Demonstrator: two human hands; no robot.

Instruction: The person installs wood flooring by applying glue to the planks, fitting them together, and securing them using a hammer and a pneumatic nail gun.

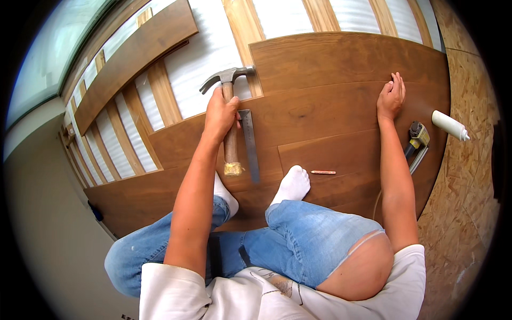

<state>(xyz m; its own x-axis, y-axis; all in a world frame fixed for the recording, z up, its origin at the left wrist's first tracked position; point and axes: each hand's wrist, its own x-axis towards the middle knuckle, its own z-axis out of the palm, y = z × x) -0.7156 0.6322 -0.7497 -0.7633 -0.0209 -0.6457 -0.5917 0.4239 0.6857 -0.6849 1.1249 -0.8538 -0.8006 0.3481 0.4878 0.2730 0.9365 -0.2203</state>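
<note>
My left hand [220, 114] is closed round the wooden handle of a claw hammer [228, 76]. The hammer's face is at the short left end of a brown floorboard [341, 56]; whether it touches cannot be made out. Beside the handle lies a flat, dark metal square [249, 146], its upper end close to my fingers. My right hand [392, 98] rests on the boards with its fingers stretched out, holding nothing. To its right a white glue bottle [449, 125] lies on its side. A black, grey and yellow tool [417, 137] is below it, partly behind my forearm.
Loose boards [136, 64] lie across wooden battens [162, 93] at the far left, with white foam sheet [186, 80] between the battens. A red pencil [323, 172] lies by my foot. Rough strand board [464, 176] borders the right edge; a glass pane [48, 58] stands at left.
</note>
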